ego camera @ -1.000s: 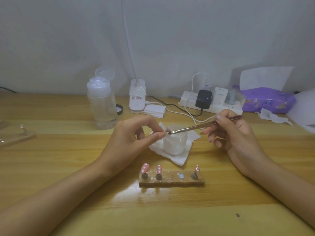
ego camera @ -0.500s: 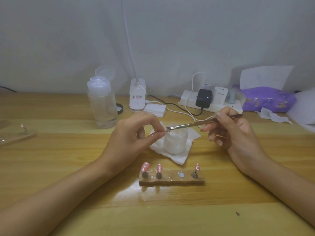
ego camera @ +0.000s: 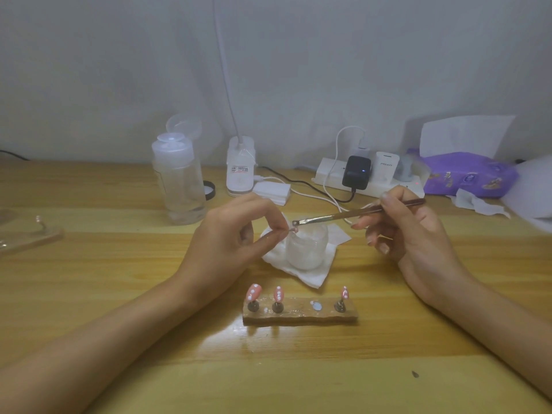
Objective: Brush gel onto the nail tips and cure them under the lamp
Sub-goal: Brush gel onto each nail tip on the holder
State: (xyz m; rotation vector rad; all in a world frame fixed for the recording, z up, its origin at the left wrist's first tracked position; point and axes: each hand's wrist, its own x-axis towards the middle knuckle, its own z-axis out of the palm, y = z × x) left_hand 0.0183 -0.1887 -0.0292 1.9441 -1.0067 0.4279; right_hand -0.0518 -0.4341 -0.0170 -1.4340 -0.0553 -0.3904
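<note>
1. We judge the step in hand to be the brushing. Our left hand (ego camera: 227, 234) pinches a small pinkish nail tip (ego camera: 294, 231) between thumb and forefinger, with the other fingers curled. It holds the tip just above the rim of the frosted jar (ego camera: 306, 249), which stands on a tissue (ego camera: 316, 274).
2. Our right hand (ego camera: 413, 234) grips the brush (ego camera: 358, 212) like a pen, thumb and bent fingers closed round the handle. The bristle end sits right at the held tip, but we cannot tell whether it touches.
3. Three dotted nail tips (ego camera: 253, 292) stand upright on pegs in the wooden holder (ego camera: 298, 315) nearer to us. One place between them holds only a pale blue blob (ego camera: 316, 306); we guess the held tip belongs there.
4. The next move calls for light, short strokes and a steady pinch. After that we would seat the tip back and cure it. The gooseneck lamp (ego camera: 240, 167) stands at the back of the desk (ego camera: 119, 264), well apart, its head out of view.
</note>
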